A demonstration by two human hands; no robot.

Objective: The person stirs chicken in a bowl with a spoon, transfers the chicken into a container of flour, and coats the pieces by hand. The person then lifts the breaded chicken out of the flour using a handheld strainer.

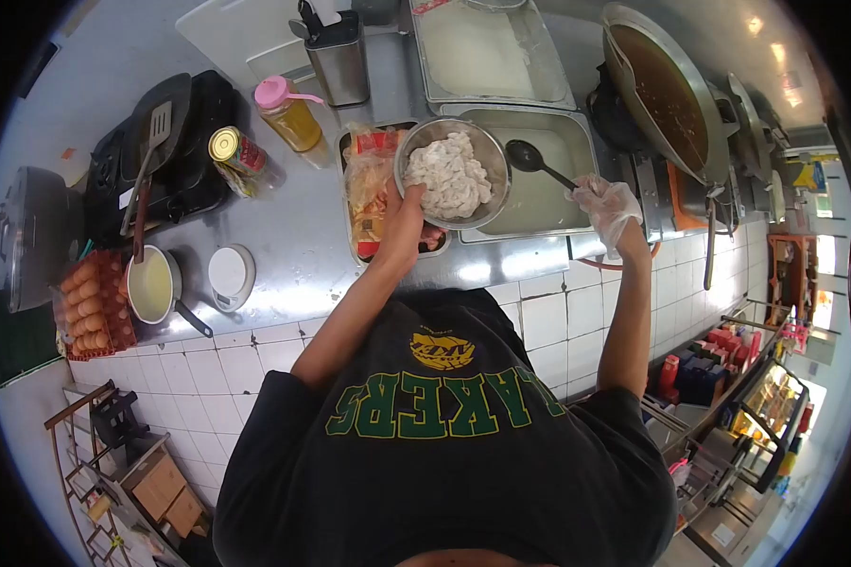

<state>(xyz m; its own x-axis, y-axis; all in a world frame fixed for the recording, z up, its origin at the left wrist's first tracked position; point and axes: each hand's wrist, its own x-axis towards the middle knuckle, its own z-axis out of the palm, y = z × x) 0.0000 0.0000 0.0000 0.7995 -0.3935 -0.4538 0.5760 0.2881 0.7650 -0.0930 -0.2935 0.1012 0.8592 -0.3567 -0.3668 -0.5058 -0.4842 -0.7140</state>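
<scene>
My left hand (pixel 408 222) grips the near left side of a steel mixing bowl (pixel 501 201), bare-skinned and closed on its rim. Heaped in the bowl are pieces coated in white flour or batter (pixel 451 173). My right hand (pixel 607 206), in a clear plastic glove, is closed around the handle of a black ladle (pixel 529 158). The ladle's head is over a rectangular steel pan (pixel 577 144) of pale, whitish liquid, just right of the bowl. Partly under the bowl, a tray (pixel 348 203) holds plastic food packages (pixel 369 180).
Behind stands another pan (pixel 487 52) of white powder. A large wok (pixel 667 94) of brown liquid sits right. On the left are an oil bottle (pixel 291 115), a can (pixel 238 156), a saucepan (pixel 153 286), a white round container (pixel 230 274), eggs (pixel 87 307) and a spatula (pixel 151 146).
</scene>
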